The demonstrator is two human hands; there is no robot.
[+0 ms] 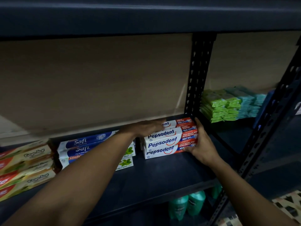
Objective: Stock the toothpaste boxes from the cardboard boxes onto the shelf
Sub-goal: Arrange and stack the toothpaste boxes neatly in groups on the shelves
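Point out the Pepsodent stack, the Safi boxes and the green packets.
Pepsodent stack (162, 143): head view, front face of the middle box.
Safi boxes (81, 142): head view, logo on the top box.
green packets (219, 109): head view, middle of the pile.

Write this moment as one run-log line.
left hand: flat on Pepsodent stack | right hand: holds its right end | place: shelf

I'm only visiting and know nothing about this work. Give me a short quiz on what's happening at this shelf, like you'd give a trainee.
1. True or false: the left hand lies flat on top of the Pepsodent boxes.
2. Which brand is stacked to their left? A: Safi boxes; B: Colgate; C: Sensodyne.
3. Fill in: the right hand holds the stack's ____ end.
Key: 1 true; 2 A; 3 right.
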